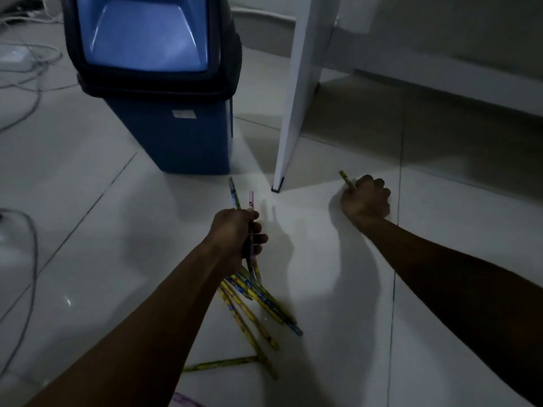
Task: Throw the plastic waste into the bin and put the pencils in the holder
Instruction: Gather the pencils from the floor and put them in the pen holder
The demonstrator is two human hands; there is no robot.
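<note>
My left hand (238,233) is closed around a bunch of pencils (258,295), mostly yellow and blue patterned, with a pink one sticking up; their lower ends fan out below my forearm. One yellow pencil (223,362) lies flat on the tiled floor near my left arm. My right hand (365,199) is fisted on a single green-yellow pencil (346,179) low at the floor, right of the table leg. A blue bin (164,83) with a swing lid stands upright at the upper left. No holder is visible.
A white table leg (293,113) with a black foot stands between the bin and my right hand. Grey cables (29,259) trail over the floor at the left. A pink object (185,400) peeks in at the bottom edge. A wall base runs along the upper right.
</note>
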